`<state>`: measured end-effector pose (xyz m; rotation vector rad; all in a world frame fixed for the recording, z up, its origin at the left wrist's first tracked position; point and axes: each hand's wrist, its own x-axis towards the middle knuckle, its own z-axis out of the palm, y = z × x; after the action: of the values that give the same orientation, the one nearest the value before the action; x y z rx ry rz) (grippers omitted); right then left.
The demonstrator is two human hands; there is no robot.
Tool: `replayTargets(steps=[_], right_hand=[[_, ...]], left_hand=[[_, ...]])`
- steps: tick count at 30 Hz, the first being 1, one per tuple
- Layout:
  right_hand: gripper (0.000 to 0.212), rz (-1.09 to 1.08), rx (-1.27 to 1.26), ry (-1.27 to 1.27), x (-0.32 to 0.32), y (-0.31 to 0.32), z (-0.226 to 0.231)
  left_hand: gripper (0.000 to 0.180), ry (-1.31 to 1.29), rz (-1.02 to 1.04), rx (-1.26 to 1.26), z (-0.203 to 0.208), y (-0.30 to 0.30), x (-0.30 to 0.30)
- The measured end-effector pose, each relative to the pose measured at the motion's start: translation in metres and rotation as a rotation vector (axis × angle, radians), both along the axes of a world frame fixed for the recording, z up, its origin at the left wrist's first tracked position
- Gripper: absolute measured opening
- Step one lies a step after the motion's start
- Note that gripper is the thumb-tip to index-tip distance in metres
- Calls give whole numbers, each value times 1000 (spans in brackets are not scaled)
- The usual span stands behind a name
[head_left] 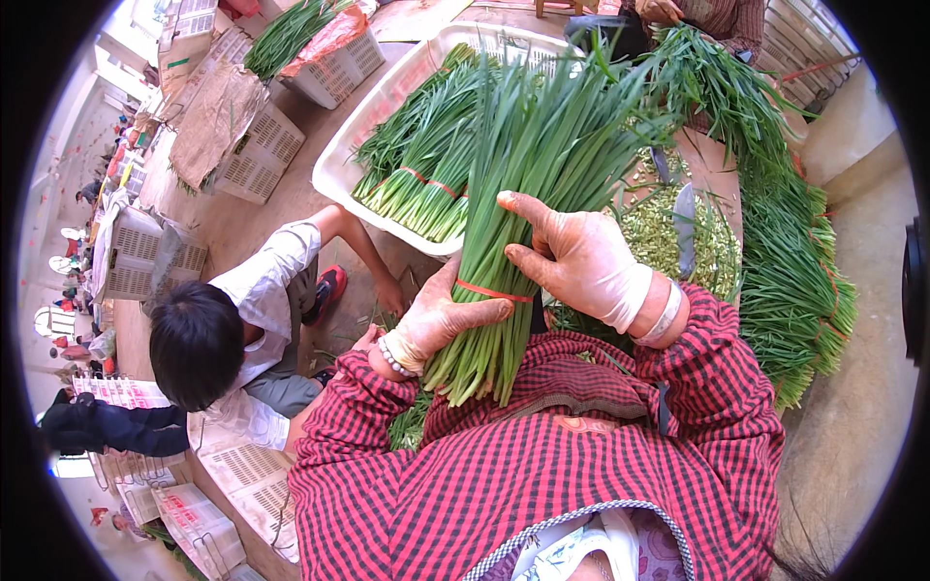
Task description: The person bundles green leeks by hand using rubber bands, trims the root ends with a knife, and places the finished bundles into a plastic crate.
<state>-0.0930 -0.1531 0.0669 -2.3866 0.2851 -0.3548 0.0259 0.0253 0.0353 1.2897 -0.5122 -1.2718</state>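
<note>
A thick bunch of garlic chives (542, 145) is held upright before me, green leaves upward and pale cut stems downward. A red rubber band (494, 291) circles it low down. My left hand (441, 315), in a thin whitish glove, is wrapped around the stems, its thumb across the front just below the band. Against the bunch's right side is my right hand (591, 261), gloved too, with thumb and forefinger spread apart and pointing left; its other fingers are mostly hidden. Behind it, a knife (685, 230) rests on a pile of chopped stem ends (715, 254).
A white plastic basket (334, 179) ahead holds banded chive bunches. More bunches (794, 281) are heaped at right, beside a wall. Close on my left crouches a person (262, 300) in a white shirt. Another person's hand (661, 10) shows at the far right. Crates (260, 153) stand beyond.
</note>
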Motion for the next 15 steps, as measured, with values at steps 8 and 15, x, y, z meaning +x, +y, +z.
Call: replayTargets(steps=[8, 15], right_hand=[[16, 163, -263, -158, -6, 6, -20], [9, 170, -367, -105, -39, 3, 5]], left_hand=[[73, -46, -50, 37, -23, -4, 5], [70, 142, 40, -15, -22, 2, 9]])
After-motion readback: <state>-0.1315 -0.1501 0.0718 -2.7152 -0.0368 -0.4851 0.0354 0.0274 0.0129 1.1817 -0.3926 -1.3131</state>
